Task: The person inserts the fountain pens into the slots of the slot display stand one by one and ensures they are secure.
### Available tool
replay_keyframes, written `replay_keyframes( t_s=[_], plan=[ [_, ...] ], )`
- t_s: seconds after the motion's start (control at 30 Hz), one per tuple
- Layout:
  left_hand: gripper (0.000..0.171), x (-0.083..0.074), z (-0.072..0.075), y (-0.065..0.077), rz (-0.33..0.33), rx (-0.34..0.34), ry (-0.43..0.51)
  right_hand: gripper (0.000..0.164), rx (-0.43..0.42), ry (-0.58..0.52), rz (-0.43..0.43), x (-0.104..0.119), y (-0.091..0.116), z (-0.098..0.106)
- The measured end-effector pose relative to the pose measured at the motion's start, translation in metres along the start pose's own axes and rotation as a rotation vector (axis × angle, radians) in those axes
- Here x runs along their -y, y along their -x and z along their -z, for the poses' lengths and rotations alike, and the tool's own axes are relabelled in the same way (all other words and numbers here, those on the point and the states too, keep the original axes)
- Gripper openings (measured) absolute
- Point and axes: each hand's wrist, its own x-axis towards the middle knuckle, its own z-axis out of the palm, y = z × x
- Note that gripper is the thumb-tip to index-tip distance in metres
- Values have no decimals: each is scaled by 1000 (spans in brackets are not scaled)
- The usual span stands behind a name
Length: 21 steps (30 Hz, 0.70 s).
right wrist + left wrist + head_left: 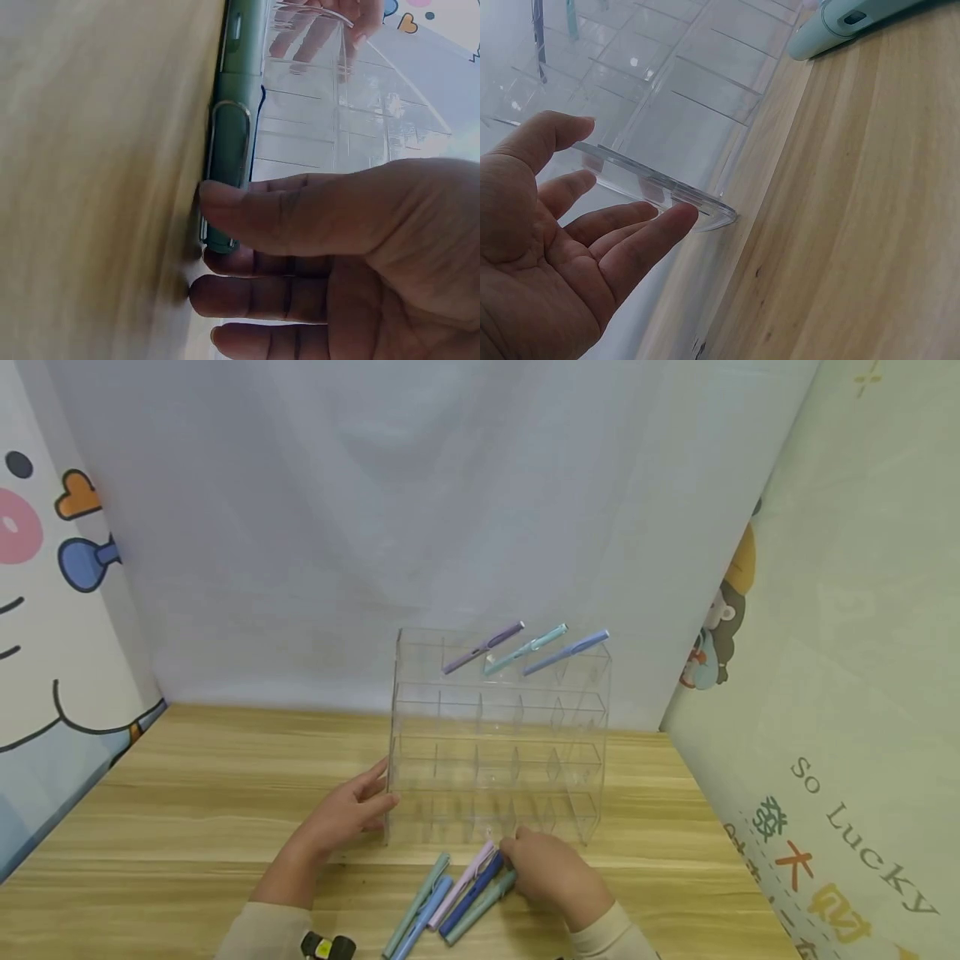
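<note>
A clear acrylic pen rack (495, 739) with several tiers stands upright on the table. Beside its left side panel, my left hand (348, 814) has its fingers extended, some of them seen through the clear plastic in the right wrist view. My right hand (551, 872) is in front of the rack, at the cap end of a dark green pen (480, 910). Thumb and index finger pinch that cap near its tip, below the metal clip, in the right wrist view. A dark blue pen (471, 893) lies right alongside.
On the table (225, 793) also lie a lilac pen (461, 885), a light blue pen (423, 918) and another green pen (415, 906). The rack's top tier bears a purple pen (480, 650), a turquoise pen (525, 650) and a periwinkle pen (566, 653).
</note>
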Motion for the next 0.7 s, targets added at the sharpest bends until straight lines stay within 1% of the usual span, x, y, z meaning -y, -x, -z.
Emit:
replay_keyframes(
  t_s=[0.1, 0.23, 0.33, 0.53, 0.7],
  plan=[
    [83, -1, -1, 0, -4, 4, 1, 21, 1, -10, 15, 0, 2, 3],
    [84, -1, -1, 1, -1, 0, 4, 20, 34, -72, 24, -3, 5, 9],
    [82, -1, -1, 1, 11, -4, 6, 19, 59, -137, 46, -7, 9, 17],
    [76, -1, -1, 1, 16, -6, 3, 21, 66, -265, 104, -18, 16, 36],
    [73, -1, -1, 1, 17, -8, 8, 14, 95, -405, 136, -25, 23, 53]
  ],
)
